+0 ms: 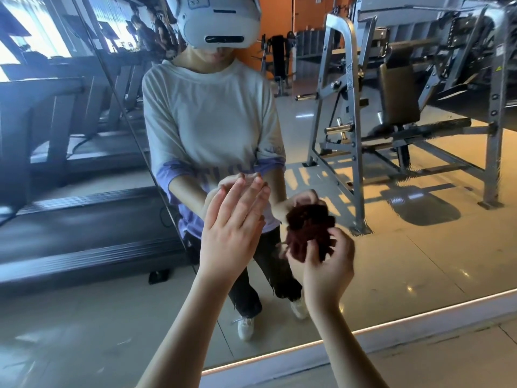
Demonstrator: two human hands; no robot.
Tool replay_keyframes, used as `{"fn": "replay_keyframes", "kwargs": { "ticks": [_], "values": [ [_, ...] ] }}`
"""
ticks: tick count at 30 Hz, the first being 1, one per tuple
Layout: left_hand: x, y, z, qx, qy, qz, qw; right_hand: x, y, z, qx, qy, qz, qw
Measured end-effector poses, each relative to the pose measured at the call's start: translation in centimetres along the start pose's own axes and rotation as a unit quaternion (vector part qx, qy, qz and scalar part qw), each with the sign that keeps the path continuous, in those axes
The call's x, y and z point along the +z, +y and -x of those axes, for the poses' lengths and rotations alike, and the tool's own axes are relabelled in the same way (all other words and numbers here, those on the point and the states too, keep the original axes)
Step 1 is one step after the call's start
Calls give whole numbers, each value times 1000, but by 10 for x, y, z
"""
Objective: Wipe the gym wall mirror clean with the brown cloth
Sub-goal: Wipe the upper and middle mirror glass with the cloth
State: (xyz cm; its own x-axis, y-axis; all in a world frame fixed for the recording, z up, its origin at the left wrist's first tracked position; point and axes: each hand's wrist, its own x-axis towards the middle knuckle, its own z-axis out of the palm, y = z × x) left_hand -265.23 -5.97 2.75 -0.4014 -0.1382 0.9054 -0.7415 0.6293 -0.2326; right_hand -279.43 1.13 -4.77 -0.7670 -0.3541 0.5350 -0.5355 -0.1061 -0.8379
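Note:
The gym wall mirror (405, 247) fills most of the head view and reflects me and the room. My right hand (326, 264) grips a bunched dark brown cloth (307, 231) and holds it against the glass at mid height. My left hand (232, 231) is held flat with straight fingers, its fingertips touching the mirror just left of the cloth. The reflections of both hands meet them at the glass.
The mirror's lower edge with a lit strip (363, 330) runs above a pale floor (447, 359). A vertical seam (134, 141) splits the mirror panels at left. Reflected treadmills (70, 163) and a steel weight machine (391, 121) stand behind me.

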Motion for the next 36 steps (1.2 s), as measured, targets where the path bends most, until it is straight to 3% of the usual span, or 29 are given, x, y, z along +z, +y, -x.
{"fn": "replay_keyframes", "kwargs": {
  "ticks": [3,9,11,16,22,28,33,36],
  "values": [
    [0,-1,0,5,-1,-1,1000,5,-4,2,3,28,23,999],
    [0,0,1,2,-8,-6,1000,19,-18,39,-121,-82,70,987],
    [0,-2,1,8,-7,-4,1000,15,-12,25,-97,-80,77,989],
    [0,-6,1,18,-6,0,1000,7,6,23,61,-31,67,995],
    [0,-5,1,15,-12,0,1000,26,-13,49,-91,-98,29,991],
    [0,-7,1,19,-11,7,1000,13,-1,26,99,10,8,995],
    [-1,-5,1,13,-18,1,1000,29,-23,55,-54,-85,-3,995],
    [-1,-6,1,16,-16,5,1000,21,-11,31,-20,-44,-1,999]
  ]
}}
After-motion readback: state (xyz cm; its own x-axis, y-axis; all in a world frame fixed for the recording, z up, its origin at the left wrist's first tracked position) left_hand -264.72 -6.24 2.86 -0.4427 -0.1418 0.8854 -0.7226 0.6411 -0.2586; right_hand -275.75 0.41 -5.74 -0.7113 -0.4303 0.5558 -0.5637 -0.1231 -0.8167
